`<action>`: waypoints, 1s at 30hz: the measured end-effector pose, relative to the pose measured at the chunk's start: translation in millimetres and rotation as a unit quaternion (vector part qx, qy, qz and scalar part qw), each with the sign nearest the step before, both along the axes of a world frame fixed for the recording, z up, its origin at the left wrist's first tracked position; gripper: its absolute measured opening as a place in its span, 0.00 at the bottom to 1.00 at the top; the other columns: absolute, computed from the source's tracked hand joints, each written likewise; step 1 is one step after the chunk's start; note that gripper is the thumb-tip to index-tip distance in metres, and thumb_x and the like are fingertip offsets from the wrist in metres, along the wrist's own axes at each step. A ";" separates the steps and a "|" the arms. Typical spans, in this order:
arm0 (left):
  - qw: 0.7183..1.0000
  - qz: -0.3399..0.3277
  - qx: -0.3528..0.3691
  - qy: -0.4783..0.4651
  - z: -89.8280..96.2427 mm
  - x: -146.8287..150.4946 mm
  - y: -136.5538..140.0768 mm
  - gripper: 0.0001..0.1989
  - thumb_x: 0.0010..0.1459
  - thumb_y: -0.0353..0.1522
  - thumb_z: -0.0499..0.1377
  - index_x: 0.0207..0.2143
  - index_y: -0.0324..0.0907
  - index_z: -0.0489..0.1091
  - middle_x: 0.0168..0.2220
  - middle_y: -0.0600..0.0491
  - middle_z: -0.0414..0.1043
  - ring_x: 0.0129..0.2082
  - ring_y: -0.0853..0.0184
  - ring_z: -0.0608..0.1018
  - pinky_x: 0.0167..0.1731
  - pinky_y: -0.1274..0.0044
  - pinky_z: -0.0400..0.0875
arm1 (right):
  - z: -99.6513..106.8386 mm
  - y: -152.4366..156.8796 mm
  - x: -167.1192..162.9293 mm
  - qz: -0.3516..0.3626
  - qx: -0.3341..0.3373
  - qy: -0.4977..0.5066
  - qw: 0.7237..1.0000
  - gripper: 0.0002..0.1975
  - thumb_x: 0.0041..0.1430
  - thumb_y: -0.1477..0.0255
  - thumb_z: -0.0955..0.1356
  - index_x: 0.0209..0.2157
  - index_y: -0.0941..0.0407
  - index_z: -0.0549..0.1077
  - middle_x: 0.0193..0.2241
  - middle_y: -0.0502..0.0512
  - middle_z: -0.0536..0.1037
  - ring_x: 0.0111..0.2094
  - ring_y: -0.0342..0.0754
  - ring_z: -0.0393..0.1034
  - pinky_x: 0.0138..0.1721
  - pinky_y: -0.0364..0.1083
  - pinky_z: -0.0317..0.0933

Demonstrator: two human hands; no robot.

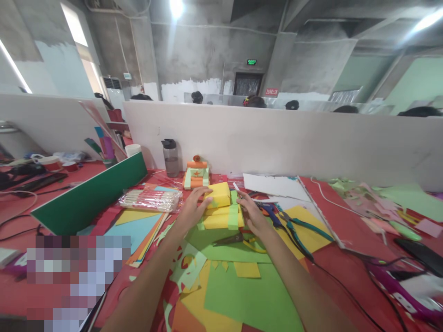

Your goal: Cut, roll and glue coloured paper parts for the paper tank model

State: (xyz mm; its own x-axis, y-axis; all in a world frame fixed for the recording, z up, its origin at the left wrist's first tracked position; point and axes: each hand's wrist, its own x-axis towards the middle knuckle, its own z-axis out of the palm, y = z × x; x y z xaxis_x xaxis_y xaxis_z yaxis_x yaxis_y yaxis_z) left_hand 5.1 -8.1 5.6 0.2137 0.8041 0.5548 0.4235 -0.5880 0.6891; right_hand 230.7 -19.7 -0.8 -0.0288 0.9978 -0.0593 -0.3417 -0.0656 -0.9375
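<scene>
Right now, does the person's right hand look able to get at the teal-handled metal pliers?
Probably yes: the pliers lie to the right of the right hand, with only a low blue-handled tool apparently between them.

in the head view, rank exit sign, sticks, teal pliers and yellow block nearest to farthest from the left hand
1. Yellow block, against the left hand
2. Sticks, to its left
3. Teal pliers, right side
4. Exit sign, far wall
</scene>
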 end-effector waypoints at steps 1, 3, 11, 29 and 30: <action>1.000 -0.001 0.000 0.004 0.8 0.0 -0.7 0.14 0.64 0.39 0.56 0.50 0.44 0.70 0.54 0.46 0.69 0.56 0.61 0.71 0.58 0.68 0.65 | 0.1 -0.1 0.0 -0.001 0.000 -0.003 1.000 0.25 0.49 0.68 0.73 0.50 0.48 0.68 0.30 0.45 0.78 0.29 0.46 0.73 0.27 0.42 0.66; 1.000 -0.003 0.001 0.009 1.8 0.0 -1.7 0.15 0.63 0.38 0.58 0.50 0.43 0.70 0.55 0.45 0.69 0.56 0.61 0.71 0.58 0.67 0.64 | 0.3 -0.3 -0.1 0.000 -0.001 -0.006 1.000 0.25 0.49 0.67 0.73 0.50 0.47 0.68 0.31 0.46 0.78 0.30 0.47 0.73 0.28 0.43 0.66; 0.999 -0.038 -0.003 0.019 3.1 -2.6 -2.4 0.17 0.62 0.34 0.58 0.53 0.46 0.70 0.57 0.45 0.67 0.59 0.59 0.69 0.59 0.65 0.64 | 5.2 -3.1 0.6 -0.008 0.003 -0.005 1.000 0.26 0.47 0.67 0.73 0.50 0.48 0.68 0.29 0.44 0.77 0.27 0.45 0.71 0.25 0.41 0.64; 0.999 0.035 -0.016 0.000 -2.3 3.8 -2.1 0.22 0.53 0.34 0.67 0.51 0.46 0.69 0.55 0.47 0.66 0.55 0.58 0.72 0.47 0.70 0.74 | 3.8 -3.9 -5.8 0.020 0.011 -0.026 0.999 0.27 0.49 0.68 0.74 0.52 0.45 0.66 0.37 0.47 0.78 0.31 0.47 0.74 0.29 0.45 0.71; 0.999 0.036 -0.012 0.001 -2.0 3.0 -1.5 0.21 0.54 0.35 0.66 0.50 0.46 0.70 0.55 0.47 0.67 0.55 0.58 0.72 0.48 0.69 0.73 | 3.7 -3.5 -5.4 0.018 0.009 -0.028 0.999 0.28 0.49 0.68 0.74 0.52 0.45 0.66 0.36 0.47 0.78 0.31 0.47 0.74 0.29 0.45 0.70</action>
State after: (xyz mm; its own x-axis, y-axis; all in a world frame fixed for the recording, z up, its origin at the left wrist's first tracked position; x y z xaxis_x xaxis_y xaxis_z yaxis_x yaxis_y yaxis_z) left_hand 8.1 -9.7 3.6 0.1552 0.8305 0.5349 0.4650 -0.5392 0.7022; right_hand 225.3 -23.2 2.9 -0.0625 0.9971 -0.0430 -0.2860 -0.0591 -0.9564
